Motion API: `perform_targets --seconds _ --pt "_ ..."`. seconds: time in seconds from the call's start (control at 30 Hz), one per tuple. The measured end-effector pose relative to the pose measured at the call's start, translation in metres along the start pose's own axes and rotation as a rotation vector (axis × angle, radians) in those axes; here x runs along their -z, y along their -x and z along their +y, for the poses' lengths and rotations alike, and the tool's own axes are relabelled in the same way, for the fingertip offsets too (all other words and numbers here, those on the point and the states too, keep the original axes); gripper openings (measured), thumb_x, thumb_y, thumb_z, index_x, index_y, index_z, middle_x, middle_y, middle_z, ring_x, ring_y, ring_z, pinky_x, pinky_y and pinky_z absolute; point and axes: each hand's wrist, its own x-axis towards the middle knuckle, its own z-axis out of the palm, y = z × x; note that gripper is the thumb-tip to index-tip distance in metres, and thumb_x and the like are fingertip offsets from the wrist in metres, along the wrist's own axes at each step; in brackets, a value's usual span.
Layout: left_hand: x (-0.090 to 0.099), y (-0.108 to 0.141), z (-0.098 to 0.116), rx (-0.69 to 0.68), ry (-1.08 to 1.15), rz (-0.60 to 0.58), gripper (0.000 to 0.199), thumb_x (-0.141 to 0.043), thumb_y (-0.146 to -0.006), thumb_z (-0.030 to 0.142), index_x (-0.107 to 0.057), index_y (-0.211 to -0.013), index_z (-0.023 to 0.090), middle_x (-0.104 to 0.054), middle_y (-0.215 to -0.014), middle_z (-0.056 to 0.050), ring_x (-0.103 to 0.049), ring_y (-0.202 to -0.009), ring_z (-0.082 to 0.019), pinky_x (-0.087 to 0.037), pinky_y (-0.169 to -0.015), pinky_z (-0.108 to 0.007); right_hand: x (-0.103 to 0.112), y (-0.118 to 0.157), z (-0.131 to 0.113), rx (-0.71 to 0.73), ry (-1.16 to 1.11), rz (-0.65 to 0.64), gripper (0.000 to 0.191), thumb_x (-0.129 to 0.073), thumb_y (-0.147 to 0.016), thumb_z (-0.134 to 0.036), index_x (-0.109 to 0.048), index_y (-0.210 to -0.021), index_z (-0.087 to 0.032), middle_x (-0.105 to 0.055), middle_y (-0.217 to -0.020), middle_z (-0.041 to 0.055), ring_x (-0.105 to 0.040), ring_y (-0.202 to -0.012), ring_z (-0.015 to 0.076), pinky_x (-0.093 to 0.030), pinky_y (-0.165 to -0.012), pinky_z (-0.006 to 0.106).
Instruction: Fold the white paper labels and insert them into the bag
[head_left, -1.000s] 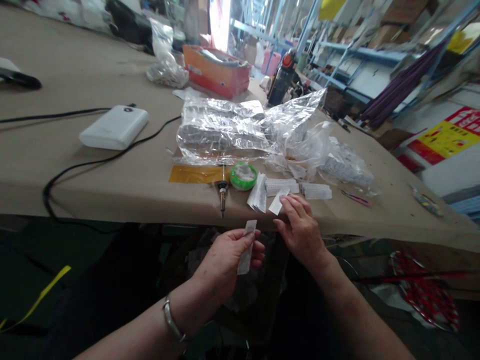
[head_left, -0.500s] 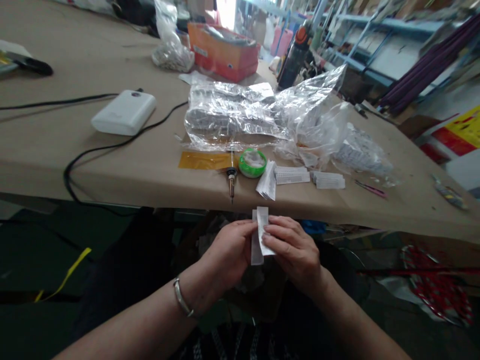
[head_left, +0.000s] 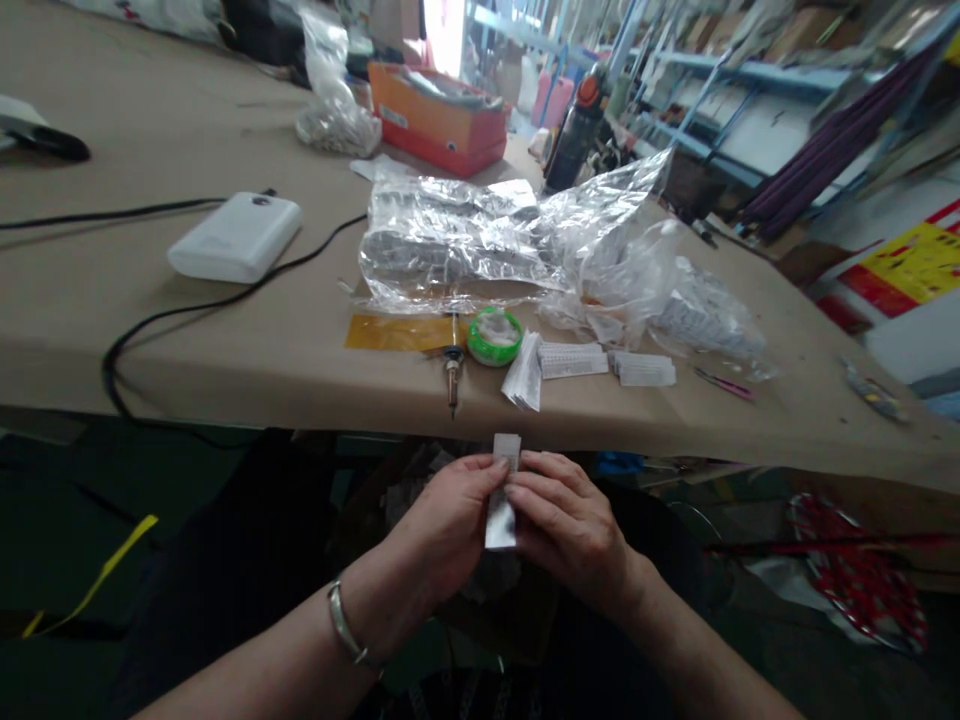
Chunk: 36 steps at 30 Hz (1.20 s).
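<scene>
Between my hands, just below the table's front edge, are thin white strips (head_left: 501, 518) lying over one another. My left hand (head_left: 450, 510) pinches them from the left, thumb on top. My right hand (head_left: 574, 515) has its fingers closed against their right side. On the table beyond lie a fanned bundle of white strips (head_left: 523, 373), two flat stacks of strips (head_left: 574, 360) (head_left: 643, 369), a round green container (head_left: 494, 337) and a pen-like tool with a metal tip (head_left: 452, 375).
Clear plastic bags (head_left: 465, 240) lie behind the strips. A white box-shaped device (head_left: 236, 237) and black cable are at the left, an orange box (head_left: 439, 118) and dark bottle (head_left: 574, 135) at the back, pink tweezers (head_left: 724, 384) to the right.
The two strips in my hands, apart and offset before, now lie together as one. The view has shifted slightly, so the table's contents appear a little further left and lower.
</scene>
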Motion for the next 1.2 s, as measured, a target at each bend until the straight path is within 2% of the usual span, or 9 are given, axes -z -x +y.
perform_targets --seconds 0.1,0.17,0.27,0.37,0.5,0.67,0.83,1.0,1.2 --pt "0.0 0.002 0.002 0.045 -0.136 0.052 0.009 -0.055 -0.084 0.014 -0.061 -0.088 0.008 -0.069 -0.073 -0.01 -0.065 -0.058 -0.016 -0.055 -0.06 -0.028 0.025 0.003 0.04 -0.205 0.151 0.101 0.045 -0.048 -0.091 -0.041 -0.047 -0.127 -0.016 -0.058 -0.121 0.0145 -0.045 -0.123 0.0281 -0.042 -0.101 0.05" --pt "0.0 0.002 0.002 0.049 -0.192 0.073 0.012 -0.056 -0.084 0.017 -0.061 -0.091 0.008 -0.069 -0.076 -0.011 -0.066 -0.062 -0.017 -0.056 -0.064 -0.03 0.043 0.007 0.074 -0.371 0.413 0.149 0.059 -0.045 -0.09 -0.049 -0.04 -0.134 -0.01 -0.05 -0.129 0.0201 -0.04 -0.127 0.0328 -0.036 -0.103 0.056" --pt "0.002 -0.001 -0.002 0.046 -0.228 0.077 0.015 -0.059 -0.083 0.019 -0.06 -0.093 0.008 -0.07 -0.078 -0.012 -0.067 -0.066 -0.018 -0.056 -0.065 -0.03 0.06 0.017 0.112 -0.506 0.619 -0.043 0.07 -0.04 -0.088 -0.059 -0.039 -0.135 -0.006 -0.044 -0.135 0.0236 -0.037 -0.127 0.0378 -0.036 -0.099 0.059" --pt "0.005 -0.003 -0.006 0.053 -0.248 0.071 0.017 -0.059 -0.083 0.021 -0.06 -0.094 0.008 -0.07 -0.079 -0.012 -0.067 -0.067 -0.019 -0.056 -0.065 -0.03 0.061 0.032 0.122 -0.479 0.648 -0.187 0.063 -0.043 -0.088 -0.056 -0.043 -0.133 -0.012 -0.046 -0.136 0.0174 -0.036 -0.128 0.0359 -0.037 -0.1 0.056" --pt "0.006 -0.003 -0.007 0.047 -0.248 0.073 0.016 -0.059 -0.083 0.02 -0.061 -0.093 0.007 -0.07 -0.08 -0.013 -0.067 -0.068 -0.019 -0.056 -0.065 -0.03 0.056 0.052 0.116 -0.395 0.612 -0.071 0.046 -0.042 -0.094 -0.038 -0.048 -0.129 -0.01 -0.053 -0.13 0.0172 -0.042 -0.125 0.0308 -0.038 -0.102 0.052" --pt "0.0 0.001 -0.005 0.065 -0.242 0.087 0.012 -0.058 -0.083 0.018 -0.061 -0.09 0.008 -0.07 -0.078 -0.013 -0.067 -0.063 -0.018 -0.056 -0.062 -0.03 0.063 0.054 0.107 -0.391 0.376 0.204 0.023 -0.047 -0.092 -0.023 -0.066 -0.104 -0.019 -0.068 -0.105 0.0098 -0.062 -0.102 0.0221 -0.05 -0.092 0.042" --pt "-0.004 0.004 -0.006 0.078 -0.196 0.053 0.011 -0.056 -0.083 0.016 -0.063 -0.084 0.007 -0.069 -0.075 -0.013 -0.065 -0.06 -0.017 -0.055 -0.058 -0.029 0.046 0.024 0.05 -0.378 0.056 0.45 0.022 -0.055 -0.087 -0.015 -0.066 -0.103 -0.025 -0.067 -0.108 0.0058 -0.062 -0.103 0.0222 -0.049 -0.093 0.045" --pt "0.002 0.002 -0.01 0.018 -0.021 -0.073 0.012 -0.056 -0.079 0.006 -0.068 -0.081 0.007 -0.067 -0.07 -0.009 -0.06 -0.055 -0.013 -0.051 -0.054 -0.024 0.0 0.002 -0.005 -0.09 -0.102 0.179 0.024 -0.057 -0.085 -0.014 -0.065 -0.104 -0.027 -0.067 -0.104 0.0054 -0.057 -0.111 0.0241 -0.051 -0.091 0.046" --pt "0.011 0.0 -0.009 -0.003 0.116 0.012 0.013 -0.055 -0.078 0.003 -0.066 -0.073 0.007 -0.065 -0.07 -0.007 -0.059 -0.058 -0.01 -0.046 -0.053 -0.019 -0.023 0.004 -0.009 0.02 0.0 0.031 0.02 -0.054 -0.086 -0.011 -0.066 -0.101 -0.021 -0.068 -0.101 0.0061 -0.056 -0.113 0.0207 -0.045 -0.099 0.043"
